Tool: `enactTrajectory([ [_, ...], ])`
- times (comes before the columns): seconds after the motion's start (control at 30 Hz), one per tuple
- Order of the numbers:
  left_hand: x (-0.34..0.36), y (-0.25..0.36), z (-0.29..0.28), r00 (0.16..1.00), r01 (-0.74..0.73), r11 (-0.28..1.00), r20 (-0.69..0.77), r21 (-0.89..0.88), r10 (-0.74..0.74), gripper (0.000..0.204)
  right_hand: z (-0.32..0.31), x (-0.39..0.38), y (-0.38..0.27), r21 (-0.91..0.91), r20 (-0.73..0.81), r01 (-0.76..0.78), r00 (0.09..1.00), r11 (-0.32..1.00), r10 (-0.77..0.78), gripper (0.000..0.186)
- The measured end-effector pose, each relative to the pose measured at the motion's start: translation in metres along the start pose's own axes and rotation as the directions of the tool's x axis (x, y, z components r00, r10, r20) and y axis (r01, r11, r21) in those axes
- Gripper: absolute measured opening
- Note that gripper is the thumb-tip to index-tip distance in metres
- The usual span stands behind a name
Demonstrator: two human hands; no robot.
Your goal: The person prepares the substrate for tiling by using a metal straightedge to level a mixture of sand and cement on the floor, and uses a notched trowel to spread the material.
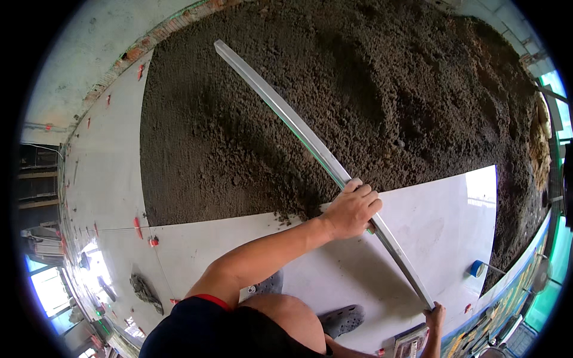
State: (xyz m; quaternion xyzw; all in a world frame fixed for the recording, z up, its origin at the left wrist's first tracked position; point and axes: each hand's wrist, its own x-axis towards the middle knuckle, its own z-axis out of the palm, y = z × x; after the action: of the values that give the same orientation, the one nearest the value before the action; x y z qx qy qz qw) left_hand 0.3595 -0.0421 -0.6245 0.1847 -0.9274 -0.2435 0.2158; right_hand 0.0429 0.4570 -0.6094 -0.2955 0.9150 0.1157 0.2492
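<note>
Our left grip point(353, 210) clasps the metal bar point(298, 124); our right grip point(436, 316) holds its near end, hiding the tip.

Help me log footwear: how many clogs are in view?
2: one grey clog, partly hidden, between the left forearm and bare leg; the other clog right of that leg.

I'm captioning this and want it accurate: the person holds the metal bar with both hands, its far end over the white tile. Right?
Not quite: the head view shows the far end of the bar over the dark mix, not the white tile. The left hand and right hand do both hold it.
</note>
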Motion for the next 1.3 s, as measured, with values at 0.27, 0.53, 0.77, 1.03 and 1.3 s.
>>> enactTrajectory([
  [0.27,-0.013,-0.013,0.005,1.000,0.029,0.999,0.007,-0.025,-0.029,0.036,-0.008,0.012,-0.009,0.007,0.100,0.005,0.995,1.000,-0.006,0.033],
  [0.53,-0.021,-0.021,0.012,0.999,0.036,0.997,0.036,-0.062,-0.034,0.038,0.008,0.010,0.012,-0.064,0.091,0.029,0.996,0.998,-0.023,0.038],
  [0.77,-0.045,-0.007,-0.026,0.998,0.049,0.999,0.025,0.024,-0.049,0.032,0.010,-0.004,-0.020,-0.120,0.071,0.060,0.996,0.991,-0.052,0.034],
  [1.03,-0.166,0.033,-0.057,0.889,0.390,0.916,0.222,0.093,-0.401,0.049,0.016,-0.028,-0.044,-0.058,0.102,0.152,0.984,0.987,-0.146,0.026],
  [1.3,-0.068,-0.021,-0.012,0.988,0.150,0.985,0.037,-0.085,-0.147,0.045,0.019,-0.005,-0.037,-0.066,-0.054,0.032,0.998,0.997,-0.036,0.024],
])
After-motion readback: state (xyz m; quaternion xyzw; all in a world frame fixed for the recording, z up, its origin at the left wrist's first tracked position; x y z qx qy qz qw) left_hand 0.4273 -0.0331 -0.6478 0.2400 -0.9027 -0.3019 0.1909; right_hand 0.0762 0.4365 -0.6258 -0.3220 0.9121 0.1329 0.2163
